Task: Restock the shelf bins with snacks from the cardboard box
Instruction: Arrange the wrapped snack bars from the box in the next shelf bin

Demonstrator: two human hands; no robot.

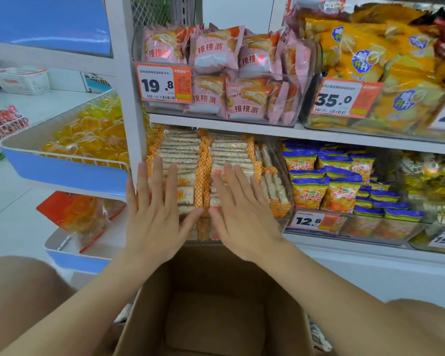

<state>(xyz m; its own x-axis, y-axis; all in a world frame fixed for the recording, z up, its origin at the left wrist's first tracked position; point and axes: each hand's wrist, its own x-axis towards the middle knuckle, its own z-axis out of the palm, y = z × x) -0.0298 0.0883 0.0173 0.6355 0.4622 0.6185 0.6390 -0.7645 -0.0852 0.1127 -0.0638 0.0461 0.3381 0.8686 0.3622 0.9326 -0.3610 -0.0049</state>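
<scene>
A clear shelf bin (289, 201) on the lower shelf holds rows of orange-and-white checked snack packs (203, 160). My left hand (154, 209) lies flat with straight, spread fingers on the left rows. My right hand (238, 211) lies flat the same way on the right rows. Neither hand holds a pack. Below my forearms stands the open cardboard box (213, 312); its brown bottom shows and I see no snacks inside it.
Above is a bin of pink pie packs (216, 73) with a 19.8 price tag (163, 84). To the right are yellow chip bags (370, 68) and blue-and-orange bags (329, 186). At the left, a blue-fronted wire basket (62, 173) holds yellow jelly cups.
</scene>
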